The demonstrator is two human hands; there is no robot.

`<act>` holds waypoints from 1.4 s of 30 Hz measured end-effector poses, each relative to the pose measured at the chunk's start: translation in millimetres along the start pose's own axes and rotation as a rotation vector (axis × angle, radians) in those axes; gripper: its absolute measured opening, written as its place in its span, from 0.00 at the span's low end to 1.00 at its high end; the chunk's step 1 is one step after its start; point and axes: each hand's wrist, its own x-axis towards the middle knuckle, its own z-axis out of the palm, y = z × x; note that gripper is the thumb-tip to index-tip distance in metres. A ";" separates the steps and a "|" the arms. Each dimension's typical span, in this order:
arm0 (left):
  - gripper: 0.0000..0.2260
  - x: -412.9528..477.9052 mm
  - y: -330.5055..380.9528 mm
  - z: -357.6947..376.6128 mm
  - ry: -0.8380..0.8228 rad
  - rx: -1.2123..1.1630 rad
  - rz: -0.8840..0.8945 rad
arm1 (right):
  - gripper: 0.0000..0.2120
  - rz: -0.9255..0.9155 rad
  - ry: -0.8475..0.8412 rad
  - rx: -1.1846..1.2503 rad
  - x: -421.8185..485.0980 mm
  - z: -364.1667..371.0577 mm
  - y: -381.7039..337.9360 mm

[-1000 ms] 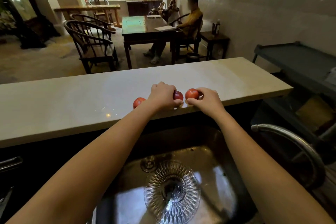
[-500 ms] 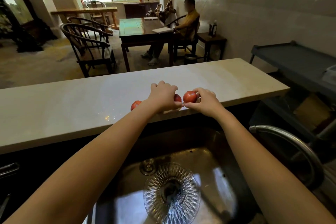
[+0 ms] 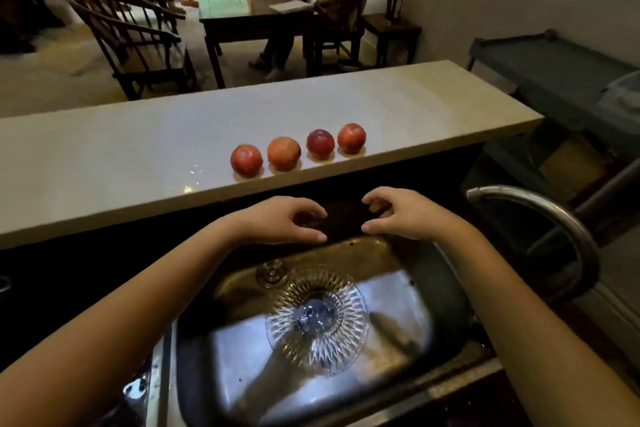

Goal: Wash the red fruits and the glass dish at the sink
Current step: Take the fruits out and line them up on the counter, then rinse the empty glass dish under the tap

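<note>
Pale stone counter ledge (image 3: 415, 104) behind stainless steel sink (image 3: 398, 291), dim dining room beyond | four round red fruits (image 3: 284, 153) in a row on ledge | cut-glass dish (image 3: 317, 319) on sink floor | left hand (image 3: 277, 220), right hand (image 3: 405, 215) over sink's far rim, fingers curled, empty | no legible writing

four red fruits (image 3: 298, 150) in row on pale counter (image 3: 104, 156), near its front edge, each apart from next. left hand (image 3: 277, 220) and right hand (image 3: 408, 213) over far rim of sink (image 3: 446, 291), both empty, fingers (image 3: 311, 211) curled, thumbs pointing inward, hands apart. glass dish (image 3: 317, 319) on sink floor, over drain, cut pattern radiating. curved faucet (image 3: 554, 218) at right. far: dark table, chairs, seated person.
</note>
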 end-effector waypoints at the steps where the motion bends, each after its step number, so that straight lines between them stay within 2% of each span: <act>1: 0.25 4.8 -12.5 13.1 -0.082 0.019 -0.073 | 0.27 0.028 -0.056 -0.004 3.8 12.9 9.5; 3: 0.27 14.8 -36.7 42.0 -0.208 0.037 -0.190 | 0.28 0.088 -0.163 -0.005 11.4 42.0 31.1; 8: 0.25 26.5 -92.4 118.4 -0.379 0.038 -0.347 | 0.29 0.233 -0.377 -0.055 26.6 116.2 85.8; 14: 0.28 19.3 -145.0 192.2 -0.409 -0.077 -0.613 | 0.27 0.381 -0.497 -0.091 34.8 177.0 136.4; 19: 0.22 23.7 -167.3 226.2 -0.263 -0.188 -0.772 | 0.24 0.476 -0.409 -0.029 44.3 215.1 167.3; 23: 0.05 27.7 -179.7 250.9 -0.172 -0.329 -0.856 | 0.23 0.454 -0.367 -0.081 51.7 242.6 179.8; 27: 0.11 36.5 -187.6 271.9 -0.048 -0.499 -0.957 | 0.20 0.539 -0.203 -0.010 59.3 258.2 188.4; 30: 0.11 39.8 -191.2 283.0 0.067 -0.673 -1.003 | 0.20 0.604 -0.139 0.034 63.5 264.8 196.4; 32: 0.06 38.2 -189.5 287.7 0.132 -0.777 -0.988 | 0.20 0.638 -0.157 0.116 65.4 266.7 201.2; 33: 0.09 37.1 -188.7 289.0 0.178 -0.806 -0.977 | 0.18 0.652 -0.154 0.157 66.0 265.9 202.0; 36: 0.10 32.5 -176.4 282.3 0.342 -0.846 -0.909 | 0.04 0.660 -0.038 0.339 64.2 262.0 200.6; 39: 0.05 30.8 -159.2 271.7 0.473 -1.009 -0.773 | 0.10 0.683 0.040 0.501 57.3 251.1 193.8; 42: 0.03 32.0 -138.4 256.7 0.503 -1.152 -0.675 | 0.11 0.659 0.071 0.595 44.2 230.3 183.4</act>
